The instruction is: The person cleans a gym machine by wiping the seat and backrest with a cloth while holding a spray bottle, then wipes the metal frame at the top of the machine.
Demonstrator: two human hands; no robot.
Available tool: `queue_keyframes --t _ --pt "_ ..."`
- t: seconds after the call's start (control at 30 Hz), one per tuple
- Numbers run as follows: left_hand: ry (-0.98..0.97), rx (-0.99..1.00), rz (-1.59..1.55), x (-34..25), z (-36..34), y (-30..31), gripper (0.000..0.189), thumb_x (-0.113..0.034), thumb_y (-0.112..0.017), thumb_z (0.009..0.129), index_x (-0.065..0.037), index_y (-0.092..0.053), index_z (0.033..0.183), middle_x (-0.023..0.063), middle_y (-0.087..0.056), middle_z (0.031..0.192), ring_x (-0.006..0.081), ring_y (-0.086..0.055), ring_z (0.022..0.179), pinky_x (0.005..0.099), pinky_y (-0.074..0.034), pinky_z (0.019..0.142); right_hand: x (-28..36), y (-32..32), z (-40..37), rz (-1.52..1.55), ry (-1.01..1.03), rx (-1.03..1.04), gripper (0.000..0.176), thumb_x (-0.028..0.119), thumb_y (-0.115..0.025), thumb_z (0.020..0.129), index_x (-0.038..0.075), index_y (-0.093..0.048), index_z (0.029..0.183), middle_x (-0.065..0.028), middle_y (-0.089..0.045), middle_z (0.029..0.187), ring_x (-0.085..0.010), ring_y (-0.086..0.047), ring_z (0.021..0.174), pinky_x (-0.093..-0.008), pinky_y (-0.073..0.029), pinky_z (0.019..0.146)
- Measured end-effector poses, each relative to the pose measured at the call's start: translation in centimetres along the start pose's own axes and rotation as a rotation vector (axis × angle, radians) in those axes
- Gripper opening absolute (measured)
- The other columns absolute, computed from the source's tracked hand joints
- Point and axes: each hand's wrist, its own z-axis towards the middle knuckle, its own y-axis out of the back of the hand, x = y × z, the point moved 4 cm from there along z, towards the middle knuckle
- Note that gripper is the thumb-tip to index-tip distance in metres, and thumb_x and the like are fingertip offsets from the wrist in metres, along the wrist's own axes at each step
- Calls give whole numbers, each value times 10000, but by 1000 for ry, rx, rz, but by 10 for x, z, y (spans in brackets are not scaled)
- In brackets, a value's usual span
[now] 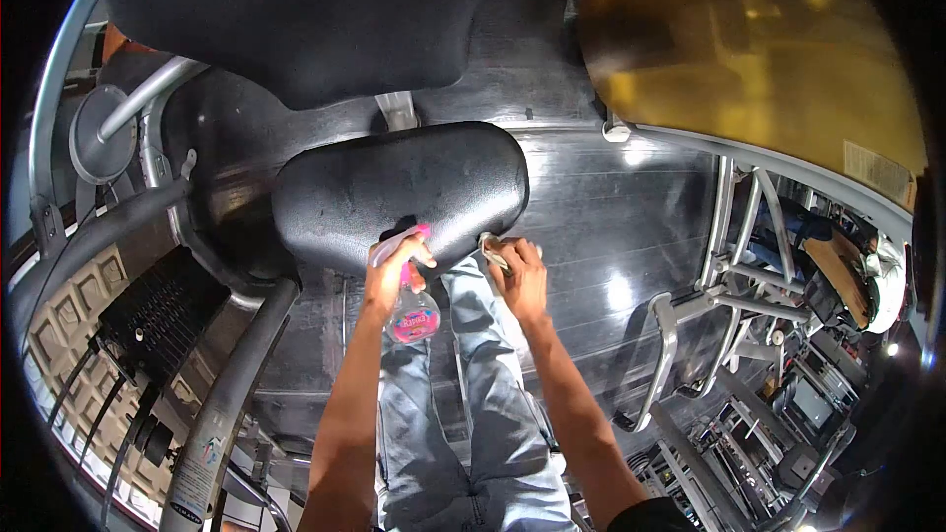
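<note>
My left hand (397, 264) is closed around the neck of a spray bottle (414, 318) with a pink trigger head and a pink label. The bottle hangs in front of the near edge of a black padded seat (404, 182). In my right hand (520, 276) is a bunched, light-coloured cloth (490, 244), mostly hidden by the fingers. That hand is at the seat's near right corner, where the cloth appears to touch the padding. Light glints off the seat's right end.
A larger black backrest pad (296, 15) rises beyond the seat. Grey machine tubes and a weight stack (163, 315) stand at left. A yellowish reflective panel (739, 49) fills the upper right. More metal frames (665, 360) stand on the right, over dark plank flooring (611, 207).
</note>
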Motion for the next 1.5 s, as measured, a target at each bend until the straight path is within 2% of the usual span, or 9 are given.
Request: queue_keyframes --t 0.17,0.37,0.6,0.77,1.03,1.2,1.3,1.37,1.5 --pt "12 20 -52 2 1 12 395 -272 -643 874 76 -630 1060 106 -646 669 144 -504 383 268 -396 378 -16 28 36 -213 81 42 206 321 -724 785 188 -681 936 -11 -577 882 -241 -579 843 -414 -525 629" --pt "4 32 19 -1 0 10 361 -344 -626 860 14 -622 901 132 -637 713 166 -472 383 307 -427 409 -8 34 67 -69 -69 -189 160 226 -703 812 106 -675 913 -95 -606 878 -316 -599 813 -437 -487 697" --pt "20 82 -52 5 6 15 345 -266 -614 885 51 -665 1013 118 -659 693 167 -508 369 282 -388 353 27 19 65 63 -150 -92 205 176 -732 779 114 -674 966 -99 -602 898 -341 -613 822 -439 -501 716" --pt "6 56 -43 0 4 13 343 -265 -609 880 44 -668 1016 126 -659 703 178 -521 376 287 -386 348 22 -2 25 37 57 53 260 185 -774 715 116 -654 935 -42 -588 879 -283 -601 835 -418 -505 700" --pt "-14 82 -65 4 6 15 358 -269 -604 885 53 -663 1030 116 -659 701 176 -526 385 284 -386 354 13 29 75 -133 270 134 224 235 -762 730 191 -696 940 18 -622 894 -217 -614 861 -367 -555 687" --pt "-20 70 -84 2 2 14 354 -260 -604 889 55 -662 1038 115 -659 701 175 -529 388 286 -396 367 21 28 104 -175 110 46 178 289 -696 809 182 -732 947 -51 -679 904 -250 -656 863 -413 -540 720" --pt "-42 60 -100 8 4 17 344 -251 -605 892 57 -667 1033 116 -658 700 174 -529 386 287 -400 368 13 9 80 -86 -20 130 264 308 -708 820 213 -728 1065 -108 -685 1084 -279 -662 971 -407 -537 800" --pt "-163 51 -53 10 8 19 352 -249 -605 893 72 -667 1024 119 -656 698 175 -527 382 286 -403 360 18 -3 53 2 118 118 267 265 -747 779 195 -724 1036 -84 -669 984 -297 -646 894 -407 -535 763" --pt "-109 44 -103 8 1 19 347 -251 -605 897 78 -666 987 125 -651 696 175 -511 369 288 -408 358 39 1 26 41 297 153 238 195 -780 747 162 -724 976 -32 -635 863 -247 -618 772 -368 -525 675"
